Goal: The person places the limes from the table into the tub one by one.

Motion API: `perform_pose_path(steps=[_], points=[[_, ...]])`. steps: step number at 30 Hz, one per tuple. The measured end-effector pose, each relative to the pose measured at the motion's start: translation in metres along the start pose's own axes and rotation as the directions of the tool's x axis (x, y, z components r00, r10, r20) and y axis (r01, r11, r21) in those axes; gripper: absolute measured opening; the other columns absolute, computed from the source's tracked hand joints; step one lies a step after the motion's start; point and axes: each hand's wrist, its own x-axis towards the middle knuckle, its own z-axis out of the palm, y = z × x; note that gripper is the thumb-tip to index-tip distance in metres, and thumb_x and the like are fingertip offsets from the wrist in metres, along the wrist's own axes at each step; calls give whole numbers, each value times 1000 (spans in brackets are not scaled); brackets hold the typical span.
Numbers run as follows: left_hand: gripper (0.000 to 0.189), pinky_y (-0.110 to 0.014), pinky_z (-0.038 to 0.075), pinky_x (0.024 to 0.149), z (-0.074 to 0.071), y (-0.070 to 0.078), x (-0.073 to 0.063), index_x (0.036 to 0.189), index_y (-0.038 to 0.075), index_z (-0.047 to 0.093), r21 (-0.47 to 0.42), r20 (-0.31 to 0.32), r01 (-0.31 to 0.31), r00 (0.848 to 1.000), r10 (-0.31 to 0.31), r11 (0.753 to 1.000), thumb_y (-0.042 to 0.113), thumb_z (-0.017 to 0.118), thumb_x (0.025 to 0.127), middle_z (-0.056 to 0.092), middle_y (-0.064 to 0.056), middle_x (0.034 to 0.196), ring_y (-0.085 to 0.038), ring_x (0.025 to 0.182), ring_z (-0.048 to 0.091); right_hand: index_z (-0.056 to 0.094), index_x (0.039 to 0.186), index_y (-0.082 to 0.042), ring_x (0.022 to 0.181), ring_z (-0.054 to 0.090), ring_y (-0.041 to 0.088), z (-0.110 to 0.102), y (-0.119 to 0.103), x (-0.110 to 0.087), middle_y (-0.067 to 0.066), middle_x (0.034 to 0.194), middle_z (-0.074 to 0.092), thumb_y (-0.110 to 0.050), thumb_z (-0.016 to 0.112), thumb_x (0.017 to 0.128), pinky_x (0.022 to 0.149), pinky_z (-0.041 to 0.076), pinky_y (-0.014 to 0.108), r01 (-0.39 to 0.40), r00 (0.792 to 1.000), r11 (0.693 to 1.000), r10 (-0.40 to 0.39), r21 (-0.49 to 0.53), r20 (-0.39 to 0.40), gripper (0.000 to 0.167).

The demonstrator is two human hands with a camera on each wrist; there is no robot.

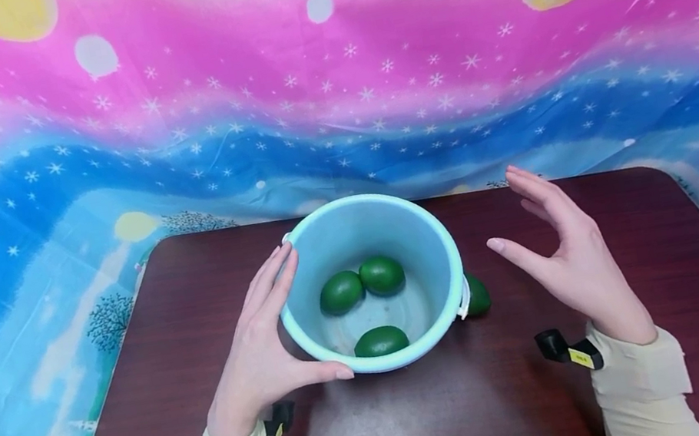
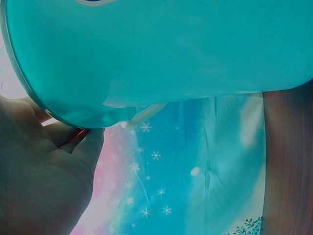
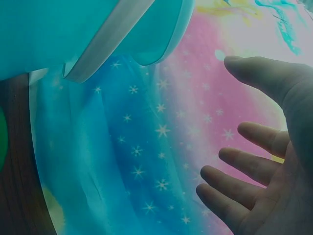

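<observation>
A light blue bucket (image 1: pixel 385 360) stands on the table with its mouth toward the head camera. Three dark green avocados, one of them at the front (image 1: pixel 381 341), lie on its floor. Another avocado (image 1: pixel 478 294) is beside the bucket on the right, partly hidden by the wall and handle. My left hand (image 1: pixel 261 350) rests against the bucket's left rim, thumb along the front and fingers extended along the side. In the left wrist view the bucket wall (image 2: pixel 186 49) fills the upper part. Apart from the bucket, my right hand (image 1: pixel 574 256) hovers to its right, fingers spread, holding nothing.
The dark reddish-brown table (image 1: pixel 429 430) has rounded far corners. Behind and beside it hangs a pink and blue cloth (image 1: pixel 264 54) with snowflakes. A white bucket handle (image 3: pixel 110 41) hangs down on the side facing my right hand.
</observation>
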Motion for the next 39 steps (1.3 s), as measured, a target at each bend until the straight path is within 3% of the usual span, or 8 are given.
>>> perform_pose_path(steps=[8, 13, 15, 20, 22, 33, 39], points=[[136, -55, 34, 111, 0, -1, 0, 161, 13, 32, 4, -1, -9, 1000, 9, 1000, 81, 82, 55, 23, -2, 167, -24, 151, 19, 43, 156, -28, 140, 41, 12, 1, 29, -3, -5, 156, 43, 3, 87, 78, 109, 35, 20, -41, 998, 998, 43, -39, 42, 94], [136, -56, 34, 111, 0, -1, 0, 161, 12, 31, -5, 0, -8, 1000, 8, 1000, 78, 85, 55, 23, -2, 167, -23, 152, 18, 39, 157, -35, 139, 42, 17, 2, 42, -4, -8, 157, 40, -13, 88, 83, 106, 35, 15, -87, 987, 994, 95, -70, 127, 92], [136, -56, 34, 111, 0, -1, 0, 161, 13, 31, -6, 0, -7, 1000, 7, 1000, 80, 83, 55, 23, -2, 167, -23, 152, 18, 38, 158, -36, 139, 43, 22, 3, 45, -4, -8, 157, 39, -21, 87, 85, 108, 39, 24, -106, 978, 990, 120, -88, 173, 89], [135, -55, 35, 110, 0, -1, 1, 161, 13, 31, -11, -3, -12, 1000, 12, 1000, 82, 81, 56, 23, -3, 167, -24, 152, 18, 36, 158, -33, 138, 43, 32, 6, 50, -4, -1, 158, 39, -34, 85, 86, 103, 43, 59, -153, 943, 980, 183, -126, 279, 87], [135, -56, 35, 110, 1, -1, 1, 161, 12, 31, -13, -3, -13, 1000, 13, 1000, 81, 82, 56, 23, -4, 167, -24, 152, 18, 36, 159, -31, 139, 41, 34, 8, 52, -4, 1, 158, 38, -38, 84, 86, 103, 41, 64, -167, 928, 976, 204, -142, 311, 88], [136, -56, 34, 111, 1, -2, 0, 161, 12, 31, -12, -1, -13, 1000, 13, 1000, 78, 85, 55, 23, -3, 167, -24, 152, 19, 38, 158, -22, 142, 37, 36, 15, 67, -6, 8, 157, 39, -44, 86, 82, 102, 40, 67, -155, 889, 972, 216, -179, 405, 94], [138, -55, 33, 111, 1, -2, 0, 161, 13, 31, -9, 2, -8, 1000, 8, 1000, 75, 89, 53, 23, -2, 167, -23, 152, 18, 44, 154, -11, 139, 40, 38, 20, 74, -6, 13, 153, 44, -43, 90, 78, 102, 42, 64, -132, 843, 970, 218, -203, 492, 94]])
